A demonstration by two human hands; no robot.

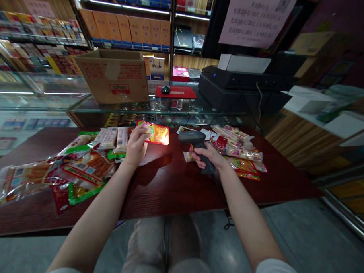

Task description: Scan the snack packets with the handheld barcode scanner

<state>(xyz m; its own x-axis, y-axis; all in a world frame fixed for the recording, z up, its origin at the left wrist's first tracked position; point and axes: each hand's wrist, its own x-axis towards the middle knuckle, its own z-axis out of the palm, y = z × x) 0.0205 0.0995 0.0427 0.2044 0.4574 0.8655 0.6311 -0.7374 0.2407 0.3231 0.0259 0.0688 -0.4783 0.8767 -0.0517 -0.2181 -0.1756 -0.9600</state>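
Observation:
My left hand (136, 144) grips a red snack packet (159, 134) by its left end, holding it above the table, its right part brightly lit. In my right hand (209, 156) is a black barcode scanner (192, 136), wrapped by my fingers at the handle, its head pointing left toward the packet. Left of my left hand lies a pile of packaged snacks (85, 167) in clear, red and green wrappers. Beyond my right hand is another heap of packaged snacks (238, 142), partly hidden by the hand and scanner.
A dark red-brown table (168, 187) spans the front. Behind it, a glass counter bears an open cardboard box (115, 80), a mouse (165, 89) on a red mat (183, 92), and a black till machine (243, 91). Stocked shelves line the back. The scanner's cable hangs below the table.

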